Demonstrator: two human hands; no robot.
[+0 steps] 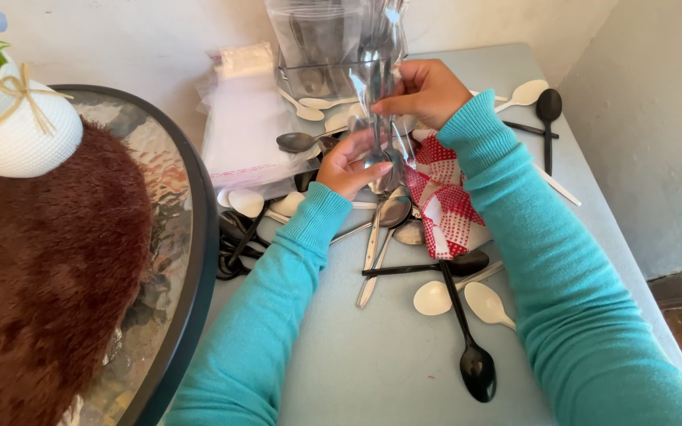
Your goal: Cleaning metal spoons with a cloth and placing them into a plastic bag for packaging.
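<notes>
Both my hands hold a narrow clear plastic sleeve (379, 102) upright above the table, with a metal spoon inside it. My left hand (346, 166) cups the lower end of the sleeve around the spoon's bowl. My right hand (426, 91) pinches the sleeve higher up. Both arms wear turquoise sleeves. Below my hands lie loose metal spoons (388, 217), black plastic spoons (471, 351) and white plastic spoons (436, 298) on the light blue table (372, 363).
A red and white checked cloth (445, 205) lies by the spoons. A stack of clear bags (246, 126) and a clear container (321, 47) sit at the back. On the left stand a round glass table (179, 237), a brown furry thing (41, 276) and a white vase (17, 130).
</notes>
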